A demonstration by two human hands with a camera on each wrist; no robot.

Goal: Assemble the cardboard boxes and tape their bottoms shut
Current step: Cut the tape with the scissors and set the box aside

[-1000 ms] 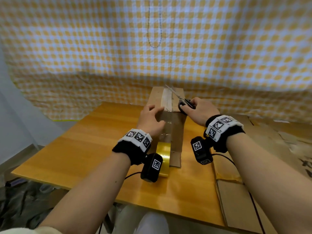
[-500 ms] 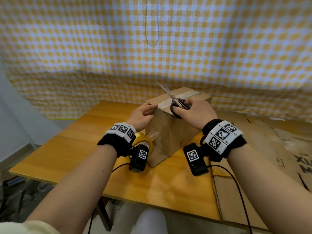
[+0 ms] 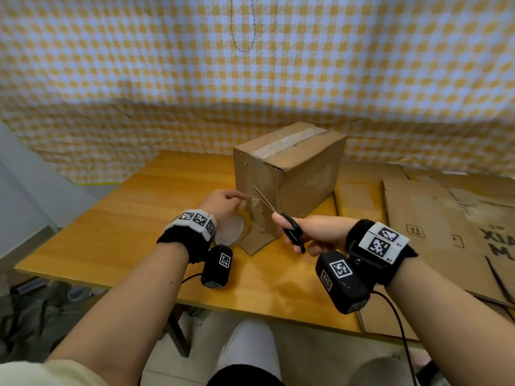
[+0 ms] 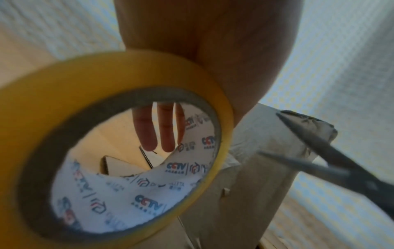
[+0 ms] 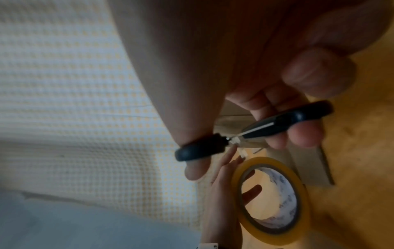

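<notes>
A brown cardboard box (image 3: pixel 306 174) stands on the wooden table (image 3: pixel 133 224), with a tape strip along its top seam. My left hand (image 3: pixel 225 200) grips a yellow tape roll (image 3: pixel 237 227) against the box's near face; its fingers (image 4: pixel 147 129) show through the roll (image 4: pixel 127 65). A stretch of tape runs from the roll up that face. My right hand (image 3: pixel 306 235) holds black-handled scissors (image 3: pixel 291 231) with the blades (image 4: pixel 315 151) parted at the tape beside the roll. In the right wrist view the scissors' handles (image 5: pixel 294 118) sit above the roll (image 5: pixel 302 198).
Flattened cardboard sheets (image 3: pixel 434 218) cover the table's right side. A loose flap (image 3: pixel 256 242) sticks out at the box's base. A yellow checkered cloth (image 3: pixel 250 79) hangs behind. The table's near edge (image 3: pixel 250 307) is just under my wrists.
The box has turned to stand at an angle. Both hands came down off its top: the left now holds the roll at the near face, the right brought the scissors down beside it.
</notes>
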